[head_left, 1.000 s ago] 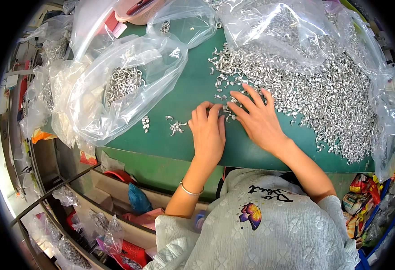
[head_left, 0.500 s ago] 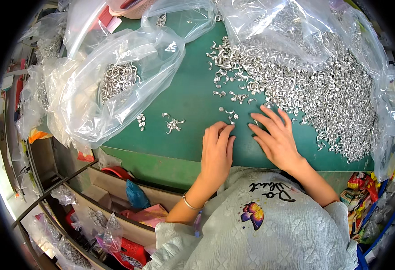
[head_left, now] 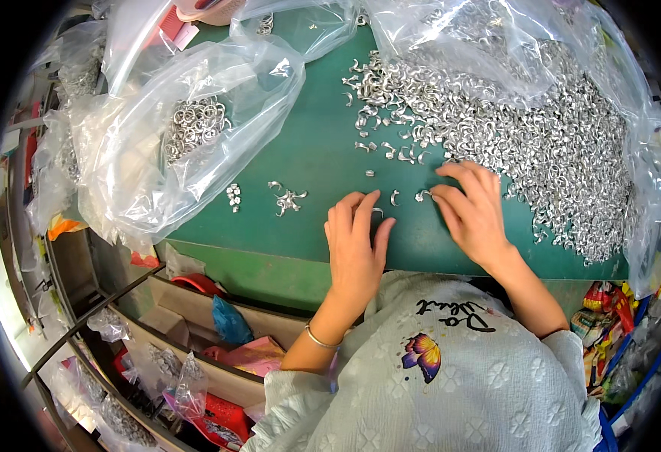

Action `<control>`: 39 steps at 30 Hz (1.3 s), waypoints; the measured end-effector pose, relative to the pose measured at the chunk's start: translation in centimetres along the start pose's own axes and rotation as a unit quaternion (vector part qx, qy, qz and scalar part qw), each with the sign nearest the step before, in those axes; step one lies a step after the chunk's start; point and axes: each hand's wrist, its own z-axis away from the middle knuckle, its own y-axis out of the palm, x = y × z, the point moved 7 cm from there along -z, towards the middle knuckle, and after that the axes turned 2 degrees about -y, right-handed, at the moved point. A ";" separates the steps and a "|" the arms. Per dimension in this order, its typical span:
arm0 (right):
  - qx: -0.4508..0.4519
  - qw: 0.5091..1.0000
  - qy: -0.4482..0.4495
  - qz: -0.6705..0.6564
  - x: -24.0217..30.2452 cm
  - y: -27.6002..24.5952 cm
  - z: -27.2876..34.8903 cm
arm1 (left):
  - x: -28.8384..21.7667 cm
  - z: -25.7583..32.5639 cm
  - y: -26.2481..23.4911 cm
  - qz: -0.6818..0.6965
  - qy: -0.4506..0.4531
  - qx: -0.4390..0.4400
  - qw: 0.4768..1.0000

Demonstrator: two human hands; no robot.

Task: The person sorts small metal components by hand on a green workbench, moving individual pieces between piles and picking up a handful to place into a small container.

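Note:
On the green table, my left hand (head_left: 355,245) has its thumb and index finger apart. A small curved silver-coloured metal piece (head_left: 378,212) lies by its index fingertip. My right hand (head_left: 474,215) has its thumb and index fingertips close together at a small silver-coloured piece with a flower-like end (head_left: 422,195), seemingly pinching it. Between the hands rests another curved metal piece (head_left: 394,197), and a small block-like metal piece (head_left: 370,173) sits farther back. To the left are a cluster of curved pieces (head_left: 288,200) and a few small flower-shaped bits (head_left: 233,197).
A large heap of silver-coloured metal pieces (head_left: 556,143) covers the right side, partly under clear plastic (head_left: 466,53). On the left, a clear plastic bag (head_left: 251,124) holds metal rings (head_left: 197,126). Below the table's front edge stands an open drawer (head_left: 270,313) with bags inside.
My right hand has drawn its fingers together, and the flower-ended piece has moved right to its fingertips. My left hand has shifted slightly left, its thumb and index finger spreading.

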 end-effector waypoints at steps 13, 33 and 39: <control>0.002 1.000 0.016 -0.024 0.0 0.9 1.1 | 0.7 0.0 1.3 -0.037 0.098 0.017 0.994; 0.037 0.999 0.002 -0.009 0.3 -0.1 -1.0 | 0.9 -2.9 -0.7 -0.096 0.027 -0.055 0.994; 0.135 0.991 -0.009 -0.009 2.6 2.1 0.7 | -0.9 -3.9 0.0 -0.062 0.086 -0.037 0.994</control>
